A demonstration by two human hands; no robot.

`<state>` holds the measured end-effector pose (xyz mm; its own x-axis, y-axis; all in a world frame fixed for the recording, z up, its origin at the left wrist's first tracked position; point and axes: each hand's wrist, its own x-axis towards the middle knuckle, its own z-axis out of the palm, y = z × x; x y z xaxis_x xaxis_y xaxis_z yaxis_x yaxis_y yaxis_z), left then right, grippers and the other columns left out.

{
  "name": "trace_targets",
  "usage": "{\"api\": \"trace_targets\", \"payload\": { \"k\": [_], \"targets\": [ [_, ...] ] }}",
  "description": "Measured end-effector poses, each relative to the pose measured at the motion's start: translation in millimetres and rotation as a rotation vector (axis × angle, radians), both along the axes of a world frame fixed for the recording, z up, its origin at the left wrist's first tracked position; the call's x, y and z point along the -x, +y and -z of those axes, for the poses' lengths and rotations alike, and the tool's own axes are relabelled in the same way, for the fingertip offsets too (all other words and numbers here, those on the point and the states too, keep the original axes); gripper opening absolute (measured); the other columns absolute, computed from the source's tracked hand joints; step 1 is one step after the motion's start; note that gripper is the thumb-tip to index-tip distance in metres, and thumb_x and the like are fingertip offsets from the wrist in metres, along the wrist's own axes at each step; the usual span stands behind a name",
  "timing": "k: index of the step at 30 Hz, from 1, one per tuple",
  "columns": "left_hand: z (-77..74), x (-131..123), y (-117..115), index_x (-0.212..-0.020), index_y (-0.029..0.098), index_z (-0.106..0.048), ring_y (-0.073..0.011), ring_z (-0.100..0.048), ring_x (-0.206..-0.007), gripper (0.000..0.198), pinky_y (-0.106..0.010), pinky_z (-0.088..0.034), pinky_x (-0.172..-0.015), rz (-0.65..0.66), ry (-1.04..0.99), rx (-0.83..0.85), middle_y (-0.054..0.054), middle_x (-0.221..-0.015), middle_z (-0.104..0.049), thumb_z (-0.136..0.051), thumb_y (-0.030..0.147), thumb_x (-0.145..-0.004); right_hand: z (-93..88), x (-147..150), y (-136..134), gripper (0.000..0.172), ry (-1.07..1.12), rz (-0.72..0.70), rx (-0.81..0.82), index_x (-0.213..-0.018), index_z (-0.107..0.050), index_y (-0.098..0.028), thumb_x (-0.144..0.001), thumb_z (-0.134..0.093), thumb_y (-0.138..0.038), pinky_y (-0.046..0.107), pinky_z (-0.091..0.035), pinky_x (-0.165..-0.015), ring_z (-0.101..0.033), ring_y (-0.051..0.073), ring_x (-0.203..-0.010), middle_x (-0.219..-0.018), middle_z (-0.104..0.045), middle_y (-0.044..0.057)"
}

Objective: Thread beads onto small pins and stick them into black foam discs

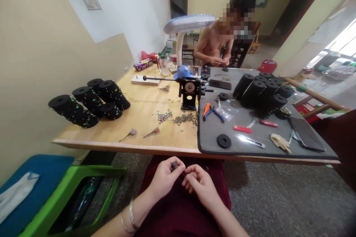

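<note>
Above my dark red lap, my left hand [168, 174] is closed with a small dark thing [174, 164] showing between its fingers; what it is I cannot make out. Close beside it on the right, my right hand [198, 183] has its fingers curled together, the fingertips near those of my left hand. Whether anything tiny sits between them is too small to tell. On the wooden table [133, 118] ahead lie a pile of coloured bits [164, 116] and a pile of small metal parts [185, 119]. A black vise-like device [190, 92] stands behind them.
Black foam spools [83, 107] stand at the left, more [258, 89] at the right. A grey mat [241, 118] bears pliers [213, 113], a foam disc [224, 140] and red-handled tools [242, 129]. A lamp [189, 24] rises behind. A person [217, 44] sits across. A green stool [55, 200] is lower left.
</note>
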<state>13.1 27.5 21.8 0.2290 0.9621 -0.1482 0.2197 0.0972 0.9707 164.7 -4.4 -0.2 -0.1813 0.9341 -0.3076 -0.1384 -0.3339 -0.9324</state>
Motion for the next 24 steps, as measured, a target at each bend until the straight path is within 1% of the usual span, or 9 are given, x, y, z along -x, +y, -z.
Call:
{"api": "trace_targets", "payload": {
  "k": [2,4,8,10,13,15,19,21,24],
  "targets": [
    [-0.9,-0.1,-2.7,-0.071,0.015,-0.062,-0.0143,-0.052,-0.060,0.020,-0.025,-0.041,-0.059,0.000,0.072,-0.054,-0.001,-0.063,-0.061,-0.059,0.033,-0.080,-3.4,1.6,1.8,0.029,-0.018,0.003,-0.040,-0.087,-0.055,-0.016,-0.075,-0.065,-0.041,0.021,-0.044,-0.050,-0.057,0.012,-0.055,-0.068,-0.066,0.003],
    [-1.8,-0.4,-5.3,-0.071,0.016,-0.062,-0.0150,-0.054,-0.060,0.019,-0.024,-0.041,-0.058,0.005,0.117,-0.089,-0.002,-0.064,-0.063,-0.057,0.031,-0.081,-6.0,3.0,3.5,0.029,-0.056,0.009,-0.075,-0.087,-0.056,-0.016,-0.077,-0.064,-0.042,0.023,-0.046,-0.053,-0.059,0.014,-0.058,-0.069,-0.065,0.002],
    [-2.3,-0.3,-7.5,-0.069,0.016,-0.060,-0.0143,-0.054,-0.062,0.018,-0.024,-0.041,-0.060,0.003,0.098,-0.097,-0.001,-0.064,-0.060,-0.058,0.030,-0.081,-4.1,2.9,6.3,0.026,-0.148,-0.014,-0.110,-0.077,-0.057,-0.018,-0.079,-0.061,-0.043,0.021,-0.039,-0.047,-0.051,0.010,-0.045,-0.052,-0.059,-0.002],
    [0.0,0.3,-6.6,-0.075,0.017,-0.060,-0.0131,-0.052,-0.062,0.013,-0.023,-0.040,-0.060,0.003,0.002,-0.019,0.001,-0.065,-0.058,-0.058,0.029,-0.079,-0.3,1.9,7.3,0.025,-0.160,-0.022,-0.104,-0.070,-0.055,-0.018,-0.078,-0.062,-0.041,0.020,-0.035,-0.046,-0.045,0.009,-0.041,-0.046,-0.055,-0.005],
    [7.5,0.7,-4.3,-0.084,0.017,-0.057,-0.0106,-0.048,-0.055,0.013,-0.021,-0.034,-0.052,-0.004,-0.233,0.235,0.003,-0.063,-0.055,-0.050,0.026,-0.079,5.2,0.9,8.1,0.027,-0.120,0.026,-0.041,-0.066,-0.052,-0.018,-0.074,-0.065,-0.040,0.019,-0.029,-0.044,-0.037,0.007,-0.038,-0.042,-0.051,-0.007],
    [13.5,0.1,-3.4,-0.084,0.016,-0.056,-0.0098,-0.048,-0.052,0.016,-0.020,-0.031,-0.048,-0.028,-0.344,0.353,0.001,-0.062,-0.056,-0.043,0.023,-0.077,7.5,1.0,8.2,0.028,-0.075,0.084,0.016,-0.066,-0.051,-0.018,-0.073,-0.065,-0.041,0.019,-0.024,-0.042,-0.031,0.006,-0.036,-0.040,-0.049,-0.008],
    [20.6,-4.0,-4.4,-0.080,0.015,-0.054,-0.0093,-0.053,-0.050,0.011,-0.019,-0.031,-0.047,-0.071,-0.379,0.401,-0.001,-0.062,-0.061,-0.047,0.023,-0.077,9.4,2.1,7.4,0.033,0.002,0.145,0.063,-0.068,-0.051,-0.017,-0.071,-0.067,-0.046,0.019,-0.017,-0.040,-0.026,0.005,-0.036,-0.039,-0.045,-0.009],
    [20.4,-6.2,-5.6,-0.080,0.016,-0.052,-0.0109,-0.059,-0.054,0.012,-0.020,-0.037,-0.049,-0.058,-0.393,0.411,-0.002,-0.065,-0.063,-0.053,0.028,-0.079,9.9,2.4,6.9,0.035,0.031,0.172,0.058,-0.068,-0.052,-0.017,-0.069,-0.069,-0.048,0.019,-0.016,-0.040,-0.026,0.005,-0.036,-0.038,-0.043,-0.009],
    [17.3,-7.9,-7.6,-0.083,0.017,-0.049,-0.0157,-0.066,-0.067,0.023,-0.027,-0.049,-0.062,-0.018,-0.420,0.442,-0.004,-0.077,-0.066,-0.061,0.036,-0.078,10.8,2.0,6.1,0.038,0.056,0.206,0.053,-0.069,-0.052,-0.016,-0.069,-0.069,-0.051,0.018,-0.016,-0.040,-0.024,0.004,-0.036,-0.037,-0.039,-0.011]
  ]
}}
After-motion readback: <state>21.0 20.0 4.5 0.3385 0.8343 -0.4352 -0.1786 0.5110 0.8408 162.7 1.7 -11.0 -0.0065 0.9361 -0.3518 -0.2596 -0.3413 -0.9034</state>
